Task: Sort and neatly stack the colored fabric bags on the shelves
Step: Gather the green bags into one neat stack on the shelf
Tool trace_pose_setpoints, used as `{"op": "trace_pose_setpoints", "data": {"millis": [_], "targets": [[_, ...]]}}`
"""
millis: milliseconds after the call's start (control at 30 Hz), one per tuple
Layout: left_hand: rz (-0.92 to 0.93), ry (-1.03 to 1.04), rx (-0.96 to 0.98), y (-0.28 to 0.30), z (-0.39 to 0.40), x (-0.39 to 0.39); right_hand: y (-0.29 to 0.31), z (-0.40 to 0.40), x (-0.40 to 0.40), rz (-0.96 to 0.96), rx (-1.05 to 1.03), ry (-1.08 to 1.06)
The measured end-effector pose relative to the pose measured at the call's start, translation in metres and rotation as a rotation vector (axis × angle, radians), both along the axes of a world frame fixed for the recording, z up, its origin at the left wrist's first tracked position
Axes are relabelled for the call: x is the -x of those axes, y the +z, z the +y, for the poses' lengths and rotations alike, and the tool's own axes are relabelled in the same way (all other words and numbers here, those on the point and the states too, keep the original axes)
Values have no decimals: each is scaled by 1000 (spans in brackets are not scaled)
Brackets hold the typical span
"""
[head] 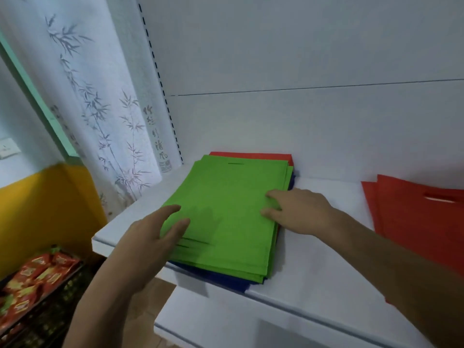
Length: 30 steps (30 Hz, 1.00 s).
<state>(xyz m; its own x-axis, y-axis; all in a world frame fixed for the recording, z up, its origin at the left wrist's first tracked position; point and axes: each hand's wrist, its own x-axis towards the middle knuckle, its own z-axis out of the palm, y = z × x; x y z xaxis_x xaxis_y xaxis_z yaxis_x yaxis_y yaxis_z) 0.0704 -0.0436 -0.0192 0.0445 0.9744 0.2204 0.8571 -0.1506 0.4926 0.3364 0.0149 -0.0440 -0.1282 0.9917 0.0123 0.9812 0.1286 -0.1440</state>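
Observation:
A stack of green fabric bags point(226, 212) lies flat on the white shelf point(326, 247), over blue bags point(226, 278) whose edge shows at the front. Red bags point(251, 155) peek out behind the stack. My left hand point(148, 239) rests with straight fingers on the stack's left edge. On the right edge my right hand point(296, 209) lies with its fingers touching the green top bag. A second pile of red bags point(416, 217) lies at the right end of the same shelf.
The white back panel point(301, 121) closes the shelf behind. A lower shelf point(213, 327) juts out below. A dark crate of red snack packets point(32, 280) stands at the lower left, beside a yellow wall and a bamboo-print curtain point(100, 109).

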Motion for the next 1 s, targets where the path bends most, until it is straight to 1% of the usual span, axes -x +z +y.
{"op": "trace_pose_setpoints", "data": {"millis": [100,200,333,400,433,467,500,533,567,633,700,767,833,900,1000], "targets": [[105,6,122,-8,37,-5,4,-2,-5,54,17,-42],[227,-126,196,-17,62,-7,4,-2,-9,130,15,-102],[325,-273,120,-24,71,-6,3,0,-9,262,-27,-244],[290,-355,76,-24,73,-2,-1,1,-8,367,-96,-320],[258,-386,62,-23,74,1,-3,0,-9,484,-112,-361],[222,-411,58,-22,75,7,-5,0,-9,660,-88,-408],[191,-428,56,-19,77,14,-5,-2,-7,862,-28,-455],[172,-426,60,-16,80,22,-6,-2,-5,1017,27,-496],[162,-410,63,-14,84,29,-6,-2,-3,1081,35,-518],[176,-361,69,-15,95,39,-8,1,-2,988,-38,-539],[228,-339,85,-18,103,45,-10,2,5,893,-102,-543],[235,-375,66,-21,104,46,-12,2,10,862,-138,-518],[230,-423,10,-20,101,43,-13,0,14,777,-170,-509],[189,-436,-40,-20,101,43,-15,-2,13,772,-208,-536],[52,-457,-82,-24,112,49,-21,-11,8,836,-252,-563]]}}
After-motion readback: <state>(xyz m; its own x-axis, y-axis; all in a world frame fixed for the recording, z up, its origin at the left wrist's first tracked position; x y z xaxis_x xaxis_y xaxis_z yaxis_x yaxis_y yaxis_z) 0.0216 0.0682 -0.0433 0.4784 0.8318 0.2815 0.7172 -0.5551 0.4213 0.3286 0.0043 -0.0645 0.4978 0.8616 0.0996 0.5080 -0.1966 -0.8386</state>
